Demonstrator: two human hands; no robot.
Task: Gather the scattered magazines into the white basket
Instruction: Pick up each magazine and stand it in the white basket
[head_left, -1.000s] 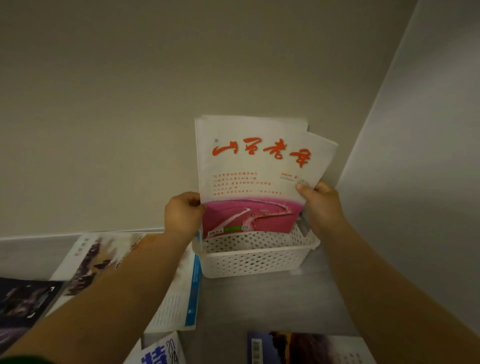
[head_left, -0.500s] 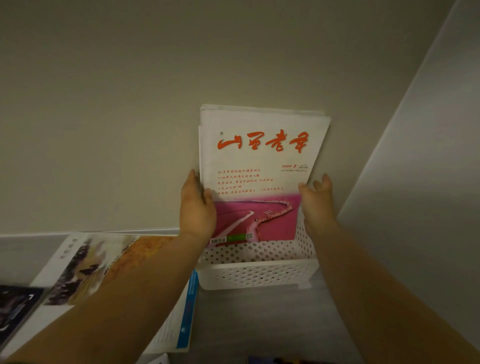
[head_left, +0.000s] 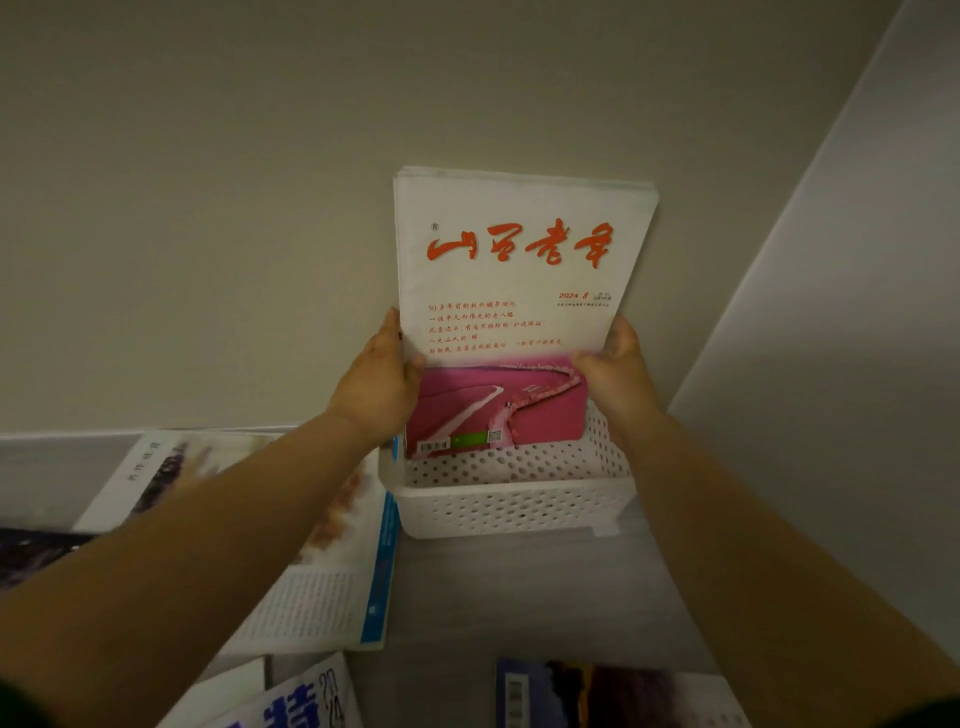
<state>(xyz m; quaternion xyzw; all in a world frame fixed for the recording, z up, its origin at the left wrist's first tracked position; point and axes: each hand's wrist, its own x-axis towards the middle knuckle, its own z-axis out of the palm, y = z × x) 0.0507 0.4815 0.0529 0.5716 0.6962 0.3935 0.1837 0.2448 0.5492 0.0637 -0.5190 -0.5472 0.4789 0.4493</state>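
Nearest, at the frame bottom, blue-title magazine (head_left: 291, 701) and barcode magazine (head_left: 597, 693) lay flat on table (head_left: 519, 597), apart from each other, both uncollected. Further in, open magazine (head_left: 322, 587) lay flat, its blue edge just beside the left wall of basket (head_left: 509, 506), partly hidden under the left forearm. Dark magazine (head_left: 31, 551) sat at the far left edge, blurry. At least four loose ones left, so the task was judged only partly done.

Basket stood in the corner, near wall (head_left: 208, 208). Left hand (head_left: 376, 384) grasped the left edge of stack (head_left: 519, 270), thumb on the front cover, fingers behind. Right hand (head_left: 615, 364) gripped the right edge, thumb across the cover. Stack was upright, cover facing the person, lower edge down inside basket behind its front wall; couldn't tell if it touched the basket floor.

The two-sided hold likely kept several thin issues squared so they wouldn't fan out. Standing them on edge probably left room for the rest. Stack's top rose well above the rim, so it would likely lean back on wall once let go
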